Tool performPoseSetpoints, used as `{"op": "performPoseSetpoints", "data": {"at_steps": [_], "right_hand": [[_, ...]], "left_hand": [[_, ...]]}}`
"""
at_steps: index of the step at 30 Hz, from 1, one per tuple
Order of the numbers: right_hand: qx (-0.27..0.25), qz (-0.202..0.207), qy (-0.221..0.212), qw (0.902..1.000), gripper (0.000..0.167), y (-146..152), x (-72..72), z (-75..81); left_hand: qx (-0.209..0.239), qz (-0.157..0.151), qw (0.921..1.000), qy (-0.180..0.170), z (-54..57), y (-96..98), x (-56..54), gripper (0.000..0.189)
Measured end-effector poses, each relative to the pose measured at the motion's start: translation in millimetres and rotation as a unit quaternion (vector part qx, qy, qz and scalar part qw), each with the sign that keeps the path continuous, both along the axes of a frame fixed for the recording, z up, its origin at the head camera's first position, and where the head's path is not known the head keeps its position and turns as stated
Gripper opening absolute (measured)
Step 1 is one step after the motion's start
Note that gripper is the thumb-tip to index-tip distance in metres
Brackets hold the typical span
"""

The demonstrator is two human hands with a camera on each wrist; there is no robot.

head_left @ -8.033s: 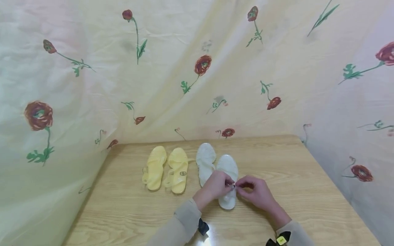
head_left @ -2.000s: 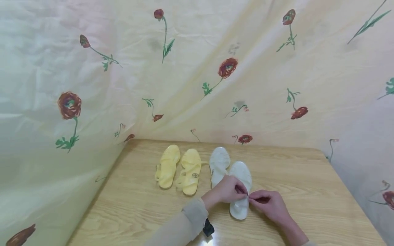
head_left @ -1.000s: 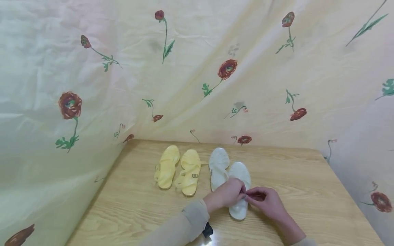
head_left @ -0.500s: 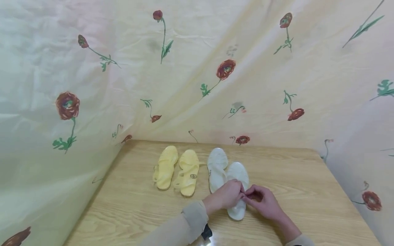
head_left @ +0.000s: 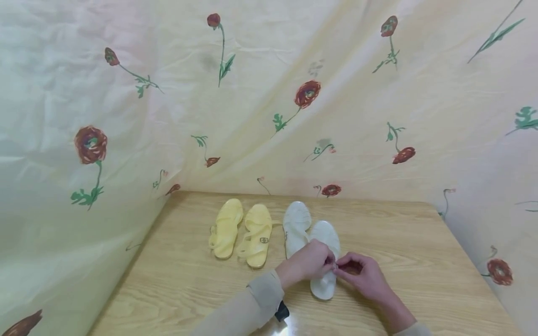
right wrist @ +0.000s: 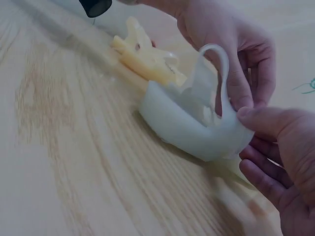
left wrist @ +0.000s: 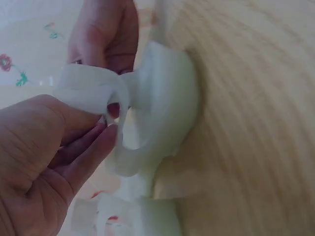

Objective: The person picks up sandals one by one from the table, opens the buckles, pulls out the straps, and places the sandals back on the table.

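Both hands meet at the ankle strap of the right-hand white sandal [head_left: 325, 232], which lies on the table with its toe pointing away. My left hand [head_left: 308, 262] reaches across the sandal from the left and pinches the strap [left wrist: 88, 81] between thumb and fingers. From the right, my right hand [head_left: 364, 276] pinches the strap's side close to the left fingertips. In the right wrist view, the strap loops up above the sandal's sole [right wrist: 172, 123]. The fastening itself is mostly hidden behind fingers. Left of it, partly covered by the left hand, lies the other white sandal [head_left: 297, 217].
Two yellow sandals, one at the far left [head_left: 228, 228] and one with a dark buckle [head_left: 258, 235], lie left of the white pair. All rest on a wood-grain table [head_left: 180, 289]. A flowered cloth [head_left: 252, 116] hangs behind and at the sides.
Both hands stay at the same strap throughout, with small finger shifts. Since half a second ago the left hand has risen slightly. The head view has swung since the oldest frame; the sandals keep their arrangement.
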State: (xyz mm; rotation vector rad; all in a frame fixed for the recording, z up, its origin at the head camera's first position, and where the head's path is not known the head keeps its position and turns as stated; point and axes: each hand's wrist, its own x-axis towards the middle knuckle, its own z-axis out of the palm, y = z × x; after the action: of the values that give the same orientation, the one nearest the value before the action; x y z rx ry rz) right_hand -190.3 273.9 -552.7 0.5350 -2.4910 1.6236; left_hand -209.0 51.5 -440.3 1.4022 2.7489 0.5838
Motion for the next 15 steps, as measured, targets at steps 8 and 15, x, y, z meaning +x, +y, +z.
{"op": "performPoseSetpoints", "data": {"at_steps": [8,15], "right_hand": [[-0.016,0.037,0.029,0.9988,0.017,-4,-5.2,-0.5],[-0.019,0.003,0.018,0.9997,0.016,-3,-4.1,-4.0]], "left_hand": [[0.058,0.051,0.9964,-0.035,-78.1,16.4,-32.4,0.013],[0.073,0.057,0.9908,-0.099,-69.3,13.4,-33.5,0.012]]}}
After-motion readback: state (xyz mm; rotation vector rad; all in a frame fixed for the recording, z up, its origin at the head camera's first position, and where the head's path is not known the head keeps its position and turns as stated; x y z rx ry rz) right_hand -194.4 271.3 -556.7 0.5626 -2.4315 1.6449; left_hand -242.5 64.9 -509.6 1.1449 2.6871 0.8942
